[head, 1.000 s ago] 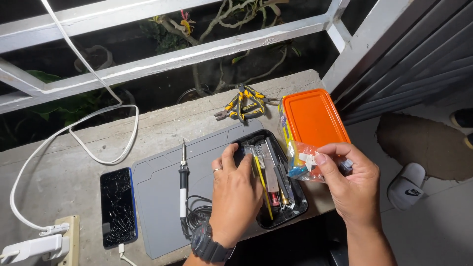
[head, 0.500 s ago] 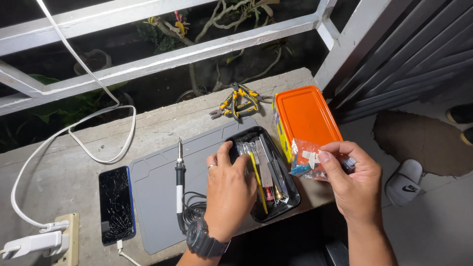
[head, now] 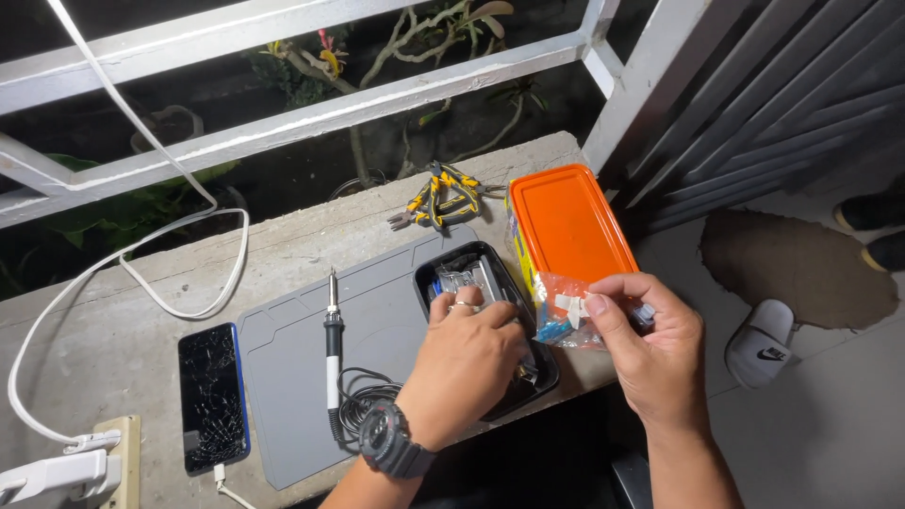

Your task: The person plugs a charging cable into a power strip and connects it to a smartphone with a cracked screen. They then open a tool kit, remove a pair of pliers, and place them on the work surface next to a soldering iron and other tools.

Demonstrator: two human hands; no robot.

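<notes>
Right fingers [head: 603, 306] pinch plastic bag [head: 566, 320]; left hand [head: 467, 363] in black tray [head: 542, 372].

A clear plastic bag [head: 570, 316] of small parts hangs beside the black tray [head: 443, 269] of tools.

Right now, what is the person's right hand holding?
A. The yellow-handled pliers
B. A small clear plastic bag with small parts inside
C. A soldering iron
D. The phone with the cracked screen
B: the right hand pinches a small clear plastic bag beside the orange-lidded box, while the soldering iron, the pliers and the cracked phone lie untouched on the ledge.
</notes>
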